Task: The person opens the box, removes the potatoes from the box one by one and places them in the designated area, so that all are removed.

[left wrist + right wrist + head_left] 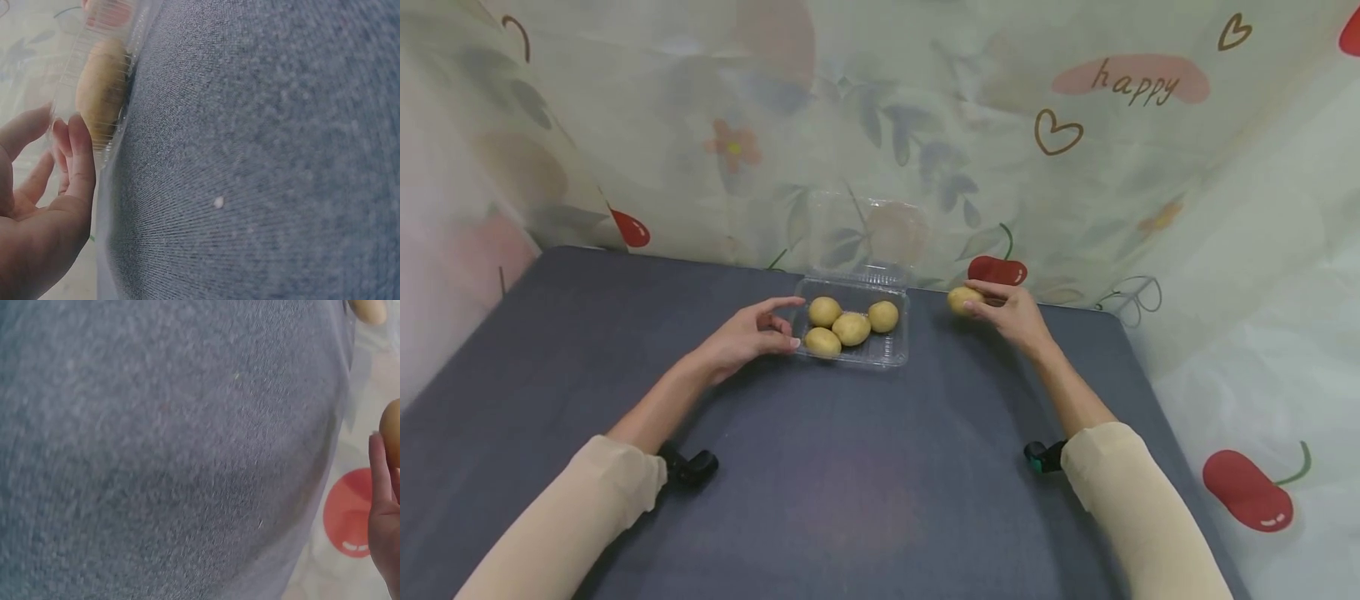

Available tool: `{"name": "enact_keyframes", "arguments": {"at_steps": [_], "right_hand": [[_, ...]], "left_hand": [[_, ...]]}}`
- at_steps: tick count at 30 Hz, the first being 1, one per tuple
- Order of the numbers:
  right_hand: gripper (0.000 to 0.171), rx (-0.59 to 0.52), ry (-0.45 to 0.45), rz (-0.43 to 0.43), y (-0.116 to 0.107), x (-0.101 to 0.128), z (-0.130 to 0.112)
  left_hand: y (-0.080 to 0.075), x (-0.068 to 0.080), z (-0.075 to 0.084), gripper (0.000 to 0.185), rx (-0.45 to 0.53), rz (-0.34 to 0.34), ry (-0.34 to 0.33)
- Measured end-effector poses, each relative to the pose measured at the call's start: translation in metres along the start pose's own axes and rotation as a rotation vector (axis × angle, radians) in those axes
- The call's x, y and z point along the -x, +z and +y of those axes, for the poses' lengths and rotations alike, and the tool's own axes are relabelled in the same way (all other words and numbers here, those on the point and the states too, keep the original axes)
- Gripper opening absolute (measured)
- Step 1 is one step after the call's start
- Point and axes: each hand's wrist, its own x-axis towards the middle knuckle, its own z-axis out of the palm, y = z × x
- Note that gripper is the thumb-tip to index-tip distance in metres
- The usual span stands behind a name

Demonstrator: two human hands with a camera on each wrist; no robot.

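A clear plastic clamshell box (891,350) stands near the table's back edge, its lid (868,233) raised against the backdrop. Several small yellow potatoes (852,329) lie inside it. At the box's left side is my left hand (737,337), index finger and thumb spread apart, fingertips right at the wall. Through that ribbed wall a potato (103,90) shows in the left wrist view. My right hand (1011,317) pinches another potato (965,301) between thumb and fingers, to the right of the box. Only part of this hand appears in the right wrist view.
A dark grey cloth covers the table (850,483). Behind it and at both sides hangs a printed curtain (880,108) with cherries, hearts and leaves. Black wrist cameras (688,468) sit by the cream sleeves (572,517).
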Motion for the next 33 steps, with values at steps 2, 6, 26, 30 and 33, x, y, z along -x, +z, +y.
{"name": "enact_keyframes", "arguments": {"at_steps": [2,6,26,30,33], "right_hand": [[0.043,-0.004,0.007,0.003,-0.002,0.003,-0.004],[0.043,0.003,0.020,0.021,-0.009,0.006,-0.002],[0.048,0.117,0.078,0.003,-0.025,0.005,0.019],[0.046,0.138,0.074,0.057,-0.028,0.005,0.028],[0.046,0.193,0.054,0.087,-0.031,-0.001,0.044]], "left_hand": [[0.000,0.001,0.000,0.072,-0.008,-0.002,0.007],[0.001,0.000,0.001,0.073,-0.011,-0.009,0.014],[0.002,0.000,-0.003,0.074,-0.010,0.008,0.020],[0.003,0.001,-0.002,0.075,-0.015,0.008,0.026],[0.002,0.002,-0.002,0.075,-0.015,0.018,0.023]]}}
